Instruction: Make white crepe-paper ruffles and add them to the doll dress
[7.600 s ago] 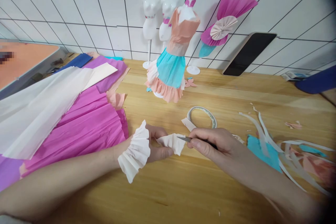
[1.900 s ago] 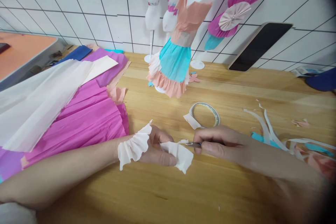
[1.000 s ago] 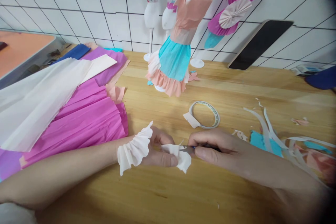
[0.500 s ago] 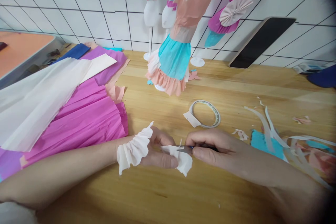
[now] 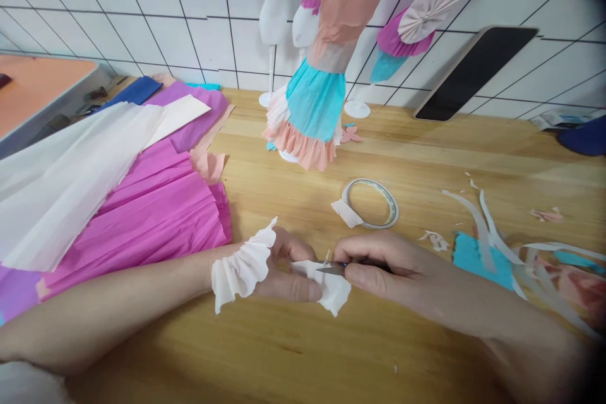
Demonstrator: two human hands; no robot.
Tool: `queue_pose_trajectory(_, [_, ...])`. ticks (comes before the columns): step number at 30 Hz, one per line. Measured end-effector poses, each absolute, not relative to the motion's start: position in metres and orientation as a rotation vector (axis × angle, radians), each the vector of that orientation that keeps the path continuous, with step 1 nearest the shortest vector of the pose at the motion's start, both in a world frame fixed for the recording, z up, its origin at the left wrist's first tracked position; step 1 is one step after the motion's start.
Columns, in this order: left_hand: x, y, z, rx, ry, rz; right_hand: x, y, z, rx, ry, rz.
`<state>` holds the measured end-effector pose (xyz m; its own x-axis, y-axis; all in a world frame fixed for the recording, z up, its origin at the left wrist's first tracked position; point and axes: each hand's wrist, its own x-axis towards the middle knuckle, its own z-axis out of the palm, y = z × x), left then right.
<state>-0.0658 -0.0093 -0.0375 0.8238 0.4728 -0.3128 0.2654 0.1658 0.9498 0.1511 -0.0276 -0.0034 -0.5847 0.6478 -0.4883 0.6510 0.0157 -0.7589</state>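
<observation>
In the head view, my left hand (image 5: pixel 296 287) pinches a piece of white crepe paper (image 5: pixel 337 295) between thumb and fingers. A gathered white paper ruffle (image 5: pixel 242 268) lies across that hand near the wrist; whether it joins the pinched piece is hidden. My right hand (image 5: pixel 383 262) is closed round small scissors (image 5: pixel 331 270), with the handles mostly covered by the fingers. Their pointed metal blades lie over the white paper, close to my left thumb. A thin sliver of paper sticks up beside the blades.
Behind my hands stands a dress form (image 5: pixel 348 19) in a peach and turquoise paper dress. A tape roll (image 5: pixel 395 208) lies before it. Magenta crepe paper (image 5: pixel 161 202) and white sheets (image 5: pixel 80 170) spread left; paper strips (image 5: pixel 483 227) and scraps lie right. A phone (image 5: pixel 476 72) leans against the tiled wall.
The scissor tips have shifted slightly left on the white paper, and its free right edge has spread a little rightward. Both hands keep their holds.
</observation>
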Motion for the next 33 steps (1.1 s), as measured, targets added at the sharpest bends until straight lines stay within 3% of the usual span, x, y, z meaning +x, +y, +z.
queue_pose_trajectory(33, [-0.0663,-0.0062,-0.0310,1.380,0.631,0.126,0.1504,-0.0272,-0.0002,1.489,2.274,-1.689])
